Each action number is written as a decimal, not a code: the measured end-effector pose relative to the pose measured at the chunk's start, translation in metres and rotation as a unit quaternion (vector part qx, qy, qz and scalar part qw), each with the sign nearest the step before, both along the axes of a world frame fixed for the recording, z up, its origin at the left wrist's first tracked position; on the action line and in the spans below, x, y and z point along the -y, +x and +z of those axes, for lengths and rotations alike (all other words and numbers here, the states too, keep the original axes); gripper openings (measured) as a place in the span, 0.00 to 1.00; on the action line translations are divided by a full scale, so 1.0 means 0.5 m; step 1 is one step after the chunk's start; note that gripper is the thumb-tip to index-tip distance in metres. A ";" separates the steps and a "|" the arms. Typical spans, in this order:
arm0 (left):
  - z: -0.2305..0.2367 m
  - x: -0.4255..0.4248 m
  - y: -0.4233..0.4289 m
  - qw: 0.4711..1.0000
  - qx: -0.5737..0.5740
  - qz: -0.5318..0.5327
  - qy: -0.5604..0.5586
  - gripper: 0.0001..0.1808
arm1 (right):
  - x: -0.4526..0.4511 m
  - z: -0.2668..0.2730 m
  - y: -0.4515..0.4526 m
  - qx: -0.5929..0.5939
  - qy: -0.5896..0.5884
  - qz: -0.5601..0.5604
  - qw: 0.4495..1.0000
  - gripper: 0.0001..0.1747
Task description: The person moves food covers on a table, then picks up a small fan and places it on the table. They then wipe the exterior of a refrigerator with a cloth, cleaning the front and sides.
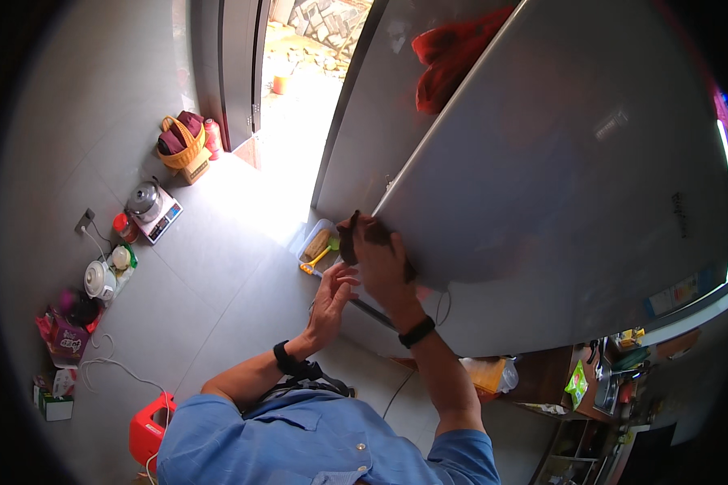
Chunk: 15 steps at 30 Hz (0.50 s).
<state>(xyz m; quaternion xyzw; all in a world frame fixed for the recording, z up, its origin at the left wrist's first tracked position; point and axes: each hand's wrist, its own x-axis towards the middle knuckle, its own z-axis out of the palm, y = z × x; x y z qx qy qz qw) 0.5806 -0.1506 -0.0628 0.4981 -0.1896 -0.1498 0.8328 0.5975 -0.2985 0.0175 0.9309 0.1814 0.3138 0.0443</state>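
My right hand [381,270] presses a dark brown cloth [347,245] against the near corner of a tall, glossy grey appliance, likely a refrigerator [540,182]. Part of the cloth is hidden behind that hand and shows past the fingers on both sides. Just to its left is my left hand [330,300], fingers loosely apart with nothing in them. Whether its fingertips touch the cloth or the other hand, I cannot tell. A red plastic bag [446,66] hangs beyond the appliance's long edge.
A plastic tub [309,242] stands near the appliance's base by the bright doorway [291,133]. Along the left wall are a basket [182,145], a pot [145,200] on a scale and a white cooker [99,279]. A red container [145,433] with a cable sits beside me.
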 end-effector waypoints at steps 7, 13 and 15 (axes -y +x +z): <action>-0.006 -0.055 -0.046 0.971 -0.203 -0.055 -0.111 0.30 | -0.079 -0.060 -0.098 -0.127 0.324 0.010 0.937 0.26; 0.063 -0.050 -0.016 0.945 -0.291 -0.081 -0.124 0.28 | -0.083 -0.027 -0.225 -0.114 0.269 -0.052 0.955 0.27; 0.136 -0.037 0.027 0.977 -0.169 -0.004 -0.128 0.29 | -0.002 -0.004 -0.283 -0.030 0.251 -0.100 0.962 0.25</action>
